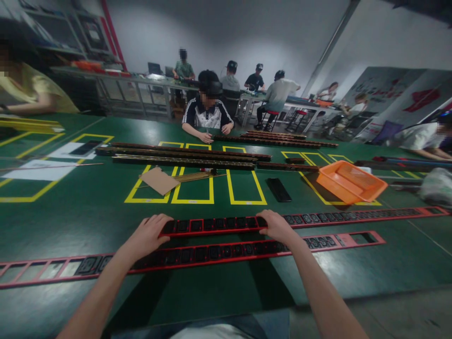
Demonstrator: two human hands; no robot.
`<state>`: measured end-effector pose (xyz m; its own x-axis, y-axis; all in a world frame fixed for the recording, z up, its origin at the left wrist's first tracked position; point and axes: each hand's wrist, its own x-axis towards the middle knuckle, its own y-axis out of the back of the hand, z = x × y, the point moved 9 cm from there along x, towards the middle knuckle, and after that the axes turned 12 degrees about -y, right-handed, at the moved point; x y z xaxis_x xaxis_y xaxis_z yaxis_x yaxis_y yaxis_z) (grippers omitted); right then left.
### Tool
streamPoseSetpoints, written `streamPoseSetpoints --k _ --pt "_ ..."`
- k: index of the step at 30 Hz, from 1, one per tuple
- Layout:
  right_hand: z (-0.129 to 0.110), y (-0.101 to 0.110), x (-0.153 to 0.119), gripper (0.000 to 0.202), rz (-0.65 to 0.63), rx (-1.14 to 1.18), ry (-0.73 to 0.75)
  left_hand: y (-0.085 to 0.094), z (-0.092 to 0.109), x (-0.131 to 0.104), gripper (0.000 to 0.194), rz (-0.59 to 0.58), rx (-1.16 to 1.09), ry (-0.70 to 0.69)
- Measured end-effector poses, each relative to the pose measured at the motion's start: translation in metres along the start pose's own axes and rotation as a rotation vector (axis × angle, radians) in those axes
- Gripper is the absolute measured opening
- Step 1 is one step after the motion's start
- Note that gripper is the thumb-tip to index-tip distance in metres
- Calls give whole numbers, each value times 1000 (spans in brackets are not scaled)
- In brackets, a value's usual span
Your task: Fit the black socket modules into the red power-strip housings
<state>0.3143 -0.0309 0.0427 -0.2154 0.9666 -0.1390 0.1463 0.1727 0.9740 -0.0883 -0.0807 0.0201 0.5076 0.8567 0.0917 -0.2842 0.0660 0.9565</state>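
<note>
Two long red strips with black sockets lie roughly parallel on the green table. My left hand (152,235) grips the left end of the farther red strip (226,225), its fingers bent over the edge. Further right along that strip, my right hand (277,227) is closed on it with thumb and fingers at opposite edges. The nearer red strip (226,252) passes below both hands, partly hidden by my forearms. At its left end are unfilled openings, and another opening shows near its right end.
Beyond the strips lie a black phone (278,189), an orange bin (351,182), a cardboard piece (159,181) and dark metal bars (183,157). A person (208,110) sits across the table (88,202). Other people are at the left, right and back.
</note>
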Motion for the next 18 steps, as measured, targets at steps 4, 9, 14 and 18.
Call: streamPoseSetpoints --k 4,9,14,18 --pt "2 5 -4 48 19 29 7 10 18 4 52 4 45 -4" --pt "-2 14 -7 47 56 68 38 18 50 24 50 -35 101 -17" --pt "-25 14 -11 49 45 79 90 25 78 39 47 11 111 -69" --pt "-50 12 -14 50 64 145 162 14 94 50 50 -36 74 -103"
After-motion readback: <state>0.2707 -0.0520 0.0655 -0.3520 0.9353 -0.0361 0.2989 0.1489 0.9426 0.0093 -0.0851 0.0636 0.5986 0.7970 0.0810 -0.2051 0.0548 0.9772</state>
